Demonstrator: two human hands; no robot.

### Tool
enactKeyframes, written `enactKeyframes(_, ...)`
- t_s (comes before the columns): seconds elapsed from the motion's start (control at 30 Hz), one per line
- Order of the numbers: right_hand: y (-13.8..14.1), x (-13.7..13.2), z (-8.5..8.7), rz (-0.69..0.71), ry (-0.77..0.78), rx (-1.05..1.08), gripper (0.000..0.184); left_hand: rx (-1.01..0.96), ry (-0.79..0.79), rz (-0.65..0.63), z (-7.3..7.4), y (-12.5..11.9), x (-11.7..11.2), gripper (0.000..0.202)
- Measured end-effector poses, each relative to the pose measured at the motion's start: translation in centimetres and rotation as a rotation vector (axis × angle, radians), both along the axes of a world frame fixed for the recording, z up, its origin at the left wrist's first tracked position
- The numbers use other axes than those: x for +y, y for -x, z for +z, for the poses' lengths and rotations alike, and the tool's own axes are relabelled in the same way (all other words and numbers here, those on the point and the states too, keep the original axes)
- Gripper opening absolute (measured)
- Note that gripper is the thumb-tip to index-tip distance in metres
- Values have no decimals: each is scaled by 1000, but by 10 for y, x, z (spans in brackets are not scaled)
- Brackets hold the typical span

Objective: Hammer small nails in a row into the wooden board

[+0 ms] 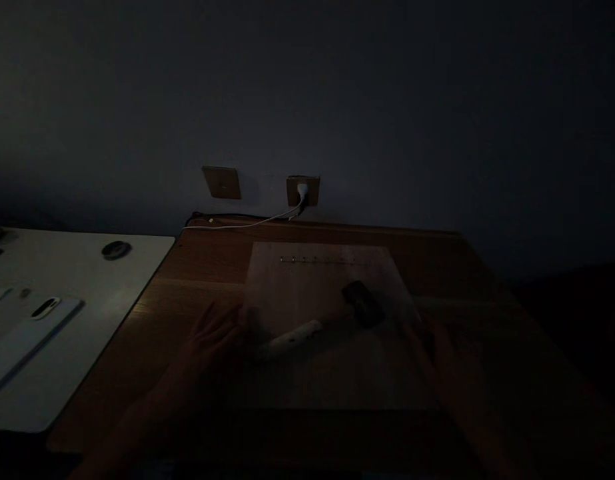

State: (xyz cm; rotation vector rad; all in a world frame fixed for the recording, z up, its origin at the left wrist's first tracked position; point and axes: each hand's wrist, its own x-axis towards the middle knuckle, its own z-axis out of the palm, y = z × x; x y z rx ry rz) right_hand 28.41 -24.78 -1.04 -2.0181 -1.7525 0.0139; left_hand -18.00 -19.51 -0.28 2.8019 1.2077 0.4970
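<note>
A pale board [297,293] lies flat on the wooden table, with a row of small shiny metal bits [315,260], perhaps nails, along a line near its far edge. Across the board rests a mallet: its dark head [364,305] points right and its pale grip [292,338] points toward the left. My left hand [214,340] is at the board's left edge, fingers spread, not around the mallet. At the right edge, my right hand [440,353] has its fingers stretched out along the board's side. Darkness hides how firmly either hand touches the board.
On the left a white table [87,267] holds a dark round object [116,250] and a long white case-like object [37,340]. Behind, a wall socket [292,190] has a white plug and cable [237,227]. A second wall plate [222,183] sits left of it.
</note>
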Motion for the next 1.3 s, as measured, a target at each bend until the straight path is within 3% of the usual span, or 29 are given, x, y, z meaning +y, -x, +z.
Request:
enactKeyframes(0.13,34,12,4,20,-17,-76,50,11,-14,106,4,37,-16,43)
enactKeyframes(0.2,51,21,8,38,-26,-6,51,16,-13,118,5,45,-20,48)
enactKeyframes(0.4,101,48,12,249,78,308,61,-91,-23,52,4,46,-19,41)
enactKeyframes(0.5,114,57,11,265,67,372,60,-136,-27,37,5,39,-20,32)
enactKeyframes(0.6,107,59,9,185,33,425,60,-170,-11,16,4,22,-25,25)
enactKeyframes(0.73,73,60,13,53,35,451,70,-146,-17,-48,0,-18,-25,22)
enactKeyframes(0.9,41,69,24,24,88,451,73,-121,-105,-135,-3,-61,-24,22)
enactKeyframes(1.03,30,74,31,79,117,428,68,-158,-94,-156,6,-66,-27,22)
enactKeyframes(1.13,20,85,44,173,155,410,61,-196,-58,-141,25,-56,-5,25)
enactKeyframes(1.3,30,135,80,311,68,296,35,-91,35,-52,73,-41,83,25)
